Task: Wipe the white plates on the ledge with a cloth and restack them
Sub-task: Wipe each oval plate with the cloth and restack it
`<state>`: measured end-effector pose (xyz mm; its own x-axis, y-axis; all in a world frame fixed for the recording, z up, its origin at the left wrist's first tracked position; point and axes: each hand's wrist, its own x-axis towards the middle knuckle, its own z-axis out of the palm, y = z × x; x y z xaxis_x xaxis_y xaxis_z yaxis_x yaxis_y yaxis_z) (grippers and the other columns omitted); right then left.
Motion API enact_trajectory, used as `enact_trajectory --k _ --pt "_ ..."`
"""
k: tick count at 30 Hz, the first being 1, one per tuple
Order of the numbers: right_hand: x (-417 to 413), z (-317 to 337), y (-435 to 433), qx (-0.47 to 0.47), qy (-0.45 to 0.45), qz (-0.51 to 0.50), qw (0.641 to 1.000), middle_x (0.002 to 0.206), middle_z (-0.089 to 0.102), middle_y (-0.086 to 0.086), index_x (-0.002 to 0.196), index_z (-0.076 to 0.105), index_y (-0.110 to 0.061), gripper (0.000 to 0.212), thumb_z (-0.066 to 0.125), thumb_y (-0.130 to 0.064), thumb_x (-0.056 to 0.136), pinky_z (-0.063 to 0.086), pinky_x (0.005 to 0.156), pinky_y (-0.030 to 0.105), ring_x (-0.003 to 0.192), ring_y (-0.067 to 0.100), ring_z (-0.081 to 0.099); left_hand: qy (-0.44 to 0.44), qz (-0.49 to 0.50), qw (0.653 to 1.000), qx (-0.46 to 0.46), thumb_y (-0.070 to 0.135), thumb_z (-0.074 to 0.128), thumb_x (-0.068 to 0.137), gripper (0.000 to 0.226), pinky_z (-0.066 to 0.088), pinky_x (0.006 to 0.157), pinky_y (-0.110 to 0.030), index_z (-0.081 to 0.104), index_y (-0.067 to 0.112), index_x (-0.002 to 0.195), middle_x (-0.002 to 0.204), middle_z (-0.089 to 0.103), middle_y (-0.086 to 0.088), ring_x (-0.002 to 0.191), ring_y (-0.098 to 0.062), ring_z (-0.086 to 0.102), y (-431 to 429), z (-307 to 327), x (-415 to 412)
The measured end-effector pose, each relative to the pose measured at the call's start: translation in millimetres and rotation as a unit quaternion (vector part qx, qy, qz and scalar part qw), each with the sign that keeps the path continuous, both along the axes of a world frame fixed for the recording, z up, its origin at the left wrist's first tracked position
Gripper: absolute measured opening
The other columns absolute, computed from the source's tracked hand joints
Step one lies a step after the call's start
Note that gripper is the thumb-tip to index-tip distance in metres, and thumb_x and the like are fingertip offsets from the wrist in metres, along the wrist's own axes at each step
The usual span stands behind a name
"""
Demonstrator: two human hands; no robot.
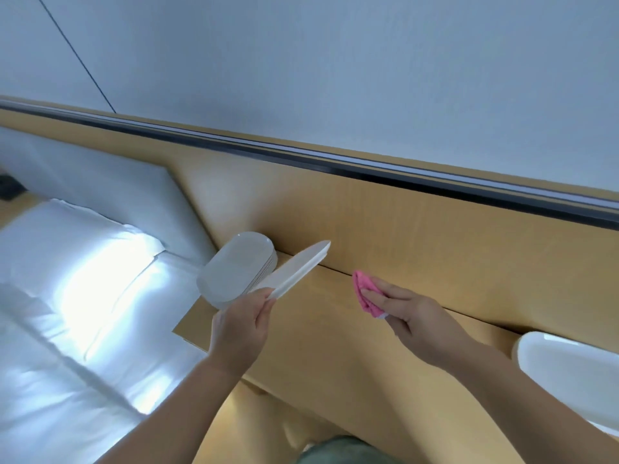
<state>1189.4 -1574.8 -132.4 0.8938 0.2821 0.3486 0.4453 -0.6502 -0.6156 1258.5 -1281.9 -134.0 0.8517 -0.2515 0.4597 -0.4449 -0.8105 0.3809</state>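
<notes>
Left grip [238,319]: pinches plate [297,268] by its near rim.
Plate axis: edge-on, pointing away toward wooden panel [418,229].
Right grip [408,313]: holds cloth [364,287], just right of plate, apart.

We see the ledge [318,316] running left to right, panel [435,236] behind it. Plate stack [234,269] sits on the ledge's left end, beside the bed [67,346], which lies left and lower, pillow [67,249] on it. Left hand [239,324] holds one plate [294,267] tilted just right of the stack. Right hand [412,316] with cloth [365,289] is further right, apart from it. Another plate [569,370] sits far right on the ledge.
</notes>
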Motion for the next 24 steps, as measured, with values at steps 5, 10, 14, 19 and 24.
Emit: enact_trajectory --k 5,10,14,19,24 --pt "33.9 -1.1 44.2 -0.014 0.001 0.008 1.000 0.149 0.028 -0.032 0.140 0.043 -0.020 0.064 0.058 0.013 0.087 0.024 0.109 0.007 0.137 -0.011 0.028 0.000 0.040 0.998 0.049 0.028 0.041 0.089 0.032 0.040 0.046 -0.024 0.071 0.017 0.086 0.060 0.062 0.004 0.053 -0.022 0.060 52.8 -9.1 33.9" --pt "57.7 -7.7 74.1 -0.045 0.011 0.011 0.999 0.152 0.035 -0.014 0.140 0.043 -0.020 0.060 0.058 0.008 0.090 0.029 0.108 0.009 0.139 -0.005 0.031 0.040 0.048 0.995 0.078 0.027 0.035 0.087 0.031 0.041 0.042 -0.025 0.063 0.018 0.076 0.053 0.053 0.006 0.048 -0.019 0.052 83.5 -27.8 66.1" --pt "67.6 -10.1 87.8 -0.045 0.010 -0.001 0.999 0.152 0.037 -0.010 0.139 0.050 -0.015 0.051 0.054 0.005 0.092 0.032 0.106 0.009 0.138 -0.005 0.032 0.059 0.020 0.989 0.132 0.019 0.040 0.077 0.022 0.042 0.038 -0.027 0.061 0.016 0.075 0.051 0.051 0.004 0.046 -0.021 0.052 98.6 -47.4 84.5" --pt "73.5 -16.8 97.4 -0.060 0.007 -0.015 0.998 0.149 0.038 -0.011 0.137 0.049 -0.012 0.050 0.054 -0.001 0.089 0.028 0.105 0.004 0.136 -0.013 0.029 0.112 -0.027 0.970 0.213 0.001 0.087 0.041 0.048 0.050 0.040 -0.023 0.073 0.014 0.085 0.068 0.069 0.002 0.058 -0.017 0.067 105.8 -70.8 101.7" --pt "77.0 -22.2 95.5 -0.075 0.023 -0.029 0.996 0.149 0.037 -0.012 0.136 0.055 -0.011 0.052 0.058 0.007 0.087 0.027 0.104 0.002 0.134 -0.017 0.026 0.179 -0.051 0.957 0.224 -0.001 0.071 0.074 0.046 0.058 0.081 -0.038 0.069 0.018 0.116 0.129 0.062 -0.001 0.117 -0.016 0.060 107.2 -91.6 115.6"
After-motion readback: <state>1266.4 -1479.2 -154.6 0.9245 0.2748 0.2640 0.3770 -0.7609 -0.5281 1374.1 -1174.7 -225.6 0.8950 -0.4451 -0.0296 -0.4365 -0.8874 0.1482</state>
